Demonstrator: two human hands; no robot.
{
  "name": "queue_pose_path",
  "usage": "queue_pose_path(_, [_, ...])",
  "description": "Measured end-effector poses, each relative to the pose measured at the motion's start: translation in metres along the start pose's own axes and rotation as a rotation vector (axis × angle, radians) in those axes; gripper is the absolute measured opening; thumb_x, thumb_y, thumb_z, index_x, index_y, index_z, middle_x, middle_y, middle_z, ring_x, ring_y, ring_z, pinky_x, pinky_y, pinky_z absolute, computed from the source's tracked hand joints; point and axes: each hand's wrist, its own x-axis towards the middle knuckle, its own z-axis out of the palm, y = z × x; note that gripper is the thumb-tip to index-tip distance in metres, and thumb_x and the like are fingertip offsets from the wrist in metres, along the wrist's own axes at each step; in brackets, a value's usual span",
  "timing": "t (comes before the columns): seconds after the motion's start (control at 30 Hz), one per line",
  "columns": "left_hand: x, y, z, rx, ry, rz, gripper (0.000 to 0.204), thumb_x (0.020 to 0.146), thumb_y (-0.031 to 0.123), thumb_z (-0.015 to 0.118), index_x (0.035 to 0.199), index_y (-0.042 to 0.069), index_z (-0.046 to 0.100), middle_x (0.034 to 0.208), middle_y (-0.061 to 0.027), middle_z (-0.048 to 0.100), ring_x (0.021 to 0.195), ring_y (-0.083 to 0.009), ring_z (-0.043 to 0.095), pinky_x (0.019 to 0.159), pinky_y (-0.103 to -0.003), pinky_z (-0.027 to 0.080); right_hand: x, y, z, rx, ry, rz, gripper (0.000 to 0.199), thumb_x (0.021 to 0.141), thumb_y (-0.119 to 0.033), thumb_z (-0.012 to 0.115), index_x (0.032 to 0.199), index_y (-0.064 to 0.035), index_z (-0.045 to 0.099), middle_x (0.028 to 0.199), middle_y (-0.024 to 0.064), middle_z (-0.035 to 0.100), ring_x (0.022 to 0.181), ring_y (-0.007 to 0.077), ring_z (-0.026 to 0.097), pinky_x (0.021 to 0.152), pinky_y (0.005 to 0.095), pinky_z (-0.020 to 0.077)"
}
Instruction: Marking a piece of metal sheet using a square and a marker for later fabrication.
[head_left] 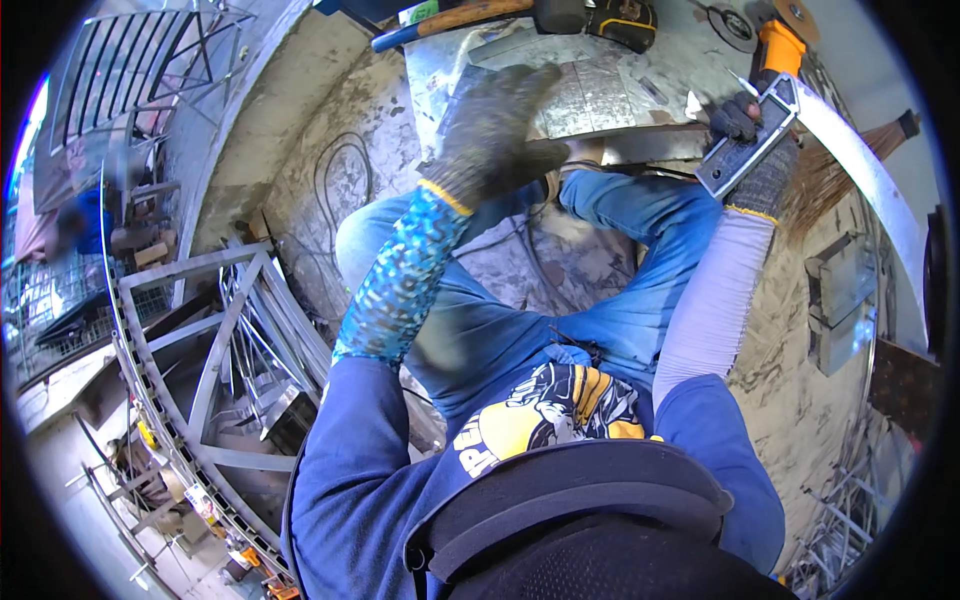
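My left hand (495,135), in a dark grey knit glove, is raised over the near left part of a metal-topped work surface (440,60). It is smeared by motion, but its fingers look stretched out and nothing shows in it. On the right, my right hand (745,120) is closed round the thick metal stock of a try square (868,155). The square's long pale blade runs off to the right and toward me. Flat steel pieces (590,95) lie on the work surface between my hands.
A hammer (470,15) and a yellow-black tape measure (622,22) lie at the far edge. An orange tool (782,48) and discs (730,25) are at far right. A broom (850,170) and metal box piece (842,300) lie right. A metal frame (205,360) stands left; cables (345,170) cross the floor.
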Motion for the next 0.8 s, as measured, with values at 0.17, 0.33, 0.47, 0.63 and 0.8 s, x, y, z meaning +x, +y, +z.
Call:
queue_pose_path(0.17, [0.035, 0.009, 0.023, 0.232, -0.039, 0.015, 0.098, 0.073, 0.057, 0.074, 0.154, 0.018, 0.034, 0.148, -0.0248, 0.043, 0.139, -0.0433, 0.038, 0.116, -0.059, 0.024, 0.003, 0.006, 0.001, 0.025, 0.02, -0.021, 0.026, 0.098, -0.035, 0.051, 0.097, -0.0102, 0.057, 0.074, 0.0062, 0.049, 0.055, 0.0147, 0.039, 0.056, 0.0295, 0.0363])
queue_pose_path(0.33, [0.053, 0.011, 0.034, 0.243, -0.083, 0.043, 0.095, 0.078, 0.06, 0.07, 0.155, 0.021, 0.032, 0.142, -0.0228, 0.049, 0.131, -0.0412, 0.046, 0.114, -0.06, 0.026, 0.004, -0.025, -0.031, -0.077, -0.081, 0.129, 0.025, 0.097, -0.036, 0.052, 0.091, -0.0123, 0.052, 0.074, 0.0076, 0.053, 0.053, 0.0126, 0.037, 0.054, 0.0287, 0.0361])
queue_pose_path(0.47, [0.046, 0.007, 0.025, 0.203, -0.117, 0.058, 0.094, 0.075, 0.053, 0.073, 0.154, 0.019, 0.035, 0.146, -0.0233, 0.045, 0.138, -0.0401, 0.041, 0.116, -0.056, 0.025, 0.001, -0.017, -0.023, -0.049, 0.017, 0.056, 0.028, 0.098, -0.036, 0.051, 0.091, -0.0096, 0.05, 0.074, 0.0069, 0.051, 0.053, 0.0132, 0.037, 0.054, 0.0282, 0.035])
queue_pose_path(0.63, [0.009, -0.052, -0.038, 0.141, -0.19, 0.178, 0.1, 0.067, 0.033, 0.086, 0.152, 0.013, 0.037, 0.155, -0.0183, 0.038, 0.143, -0.0392, 0.036, 0.118, -0.048, 0.031, -0.004, -0.004, -0.002, 0.035, -0.029, -0.006, 0.031, 0.096, -0.036, 0.054, 0.092, -0.0059, 0.048, 0.075, 0.0065, 0.049, 0.057, 0.0131, 0.038, 0.062, 0.0304, 0.0338])
queue_pose_path(0.8, [-0.021, -0.073, -0.043, 0.245, -0.334, 0.13, 0.109, 0.065, 0.042, 0.087, 0.155, 0.016, 0.031, 0.158, -0.0171, 0.033, 0.143, -0.0405, 0.035, 0.116, -0.05, 0.033, -0.004, -0.009, 0.0, -0.012, -0.032, -0.033, 0.031, 0.096, -0.036, 0.055, 0.092, -0.0057, 0.049, 0.077, 0.0059, 0.049, 0.057, 0.0128, 0.037, 0.062, 0.0296, 0.0342])
